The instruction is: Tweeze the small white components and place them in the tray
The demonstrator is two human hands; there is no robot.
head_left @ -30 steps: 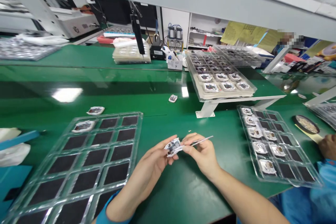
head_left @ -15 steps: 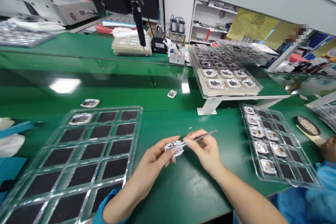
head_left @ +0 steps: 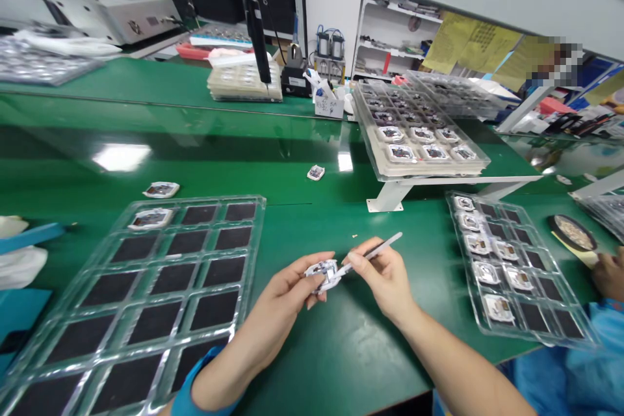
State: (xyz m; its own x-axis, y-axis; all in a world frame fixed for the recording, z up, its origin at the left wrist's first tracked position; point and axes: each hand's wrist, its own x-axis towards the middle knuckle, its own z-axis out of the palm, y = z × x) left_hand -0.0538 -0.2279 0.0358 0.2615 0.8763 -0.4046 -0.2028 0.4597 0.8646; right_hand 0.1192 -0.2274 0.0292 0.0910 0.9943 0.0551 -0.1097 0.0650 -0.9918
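Tipped the slim tool point(head_left: 390, 242) to a steeper slant at the edge of the white-rimmed module point(head_left: 330, 268)

In the head view, pinching the module in the left hand point(head_left: 287, 296), with thumb on its upper face and fingers around and below; gripping the tool between thumb and fingers of the right hand point(head_left: 385, 283); since half a second ago, raised the tool's outer end and turned more of its pale flat face into view; kept the module in much the same place, above the green bench point(head_left: 312, 351) between the left tray point(head_left: 211, 238) and the right tray point(head_left: 533, 317); judging by that, changed only the tool's angle, still busy at the module's right edge, with nothing put down; cannot tell whether touching there with the tip or just hovering
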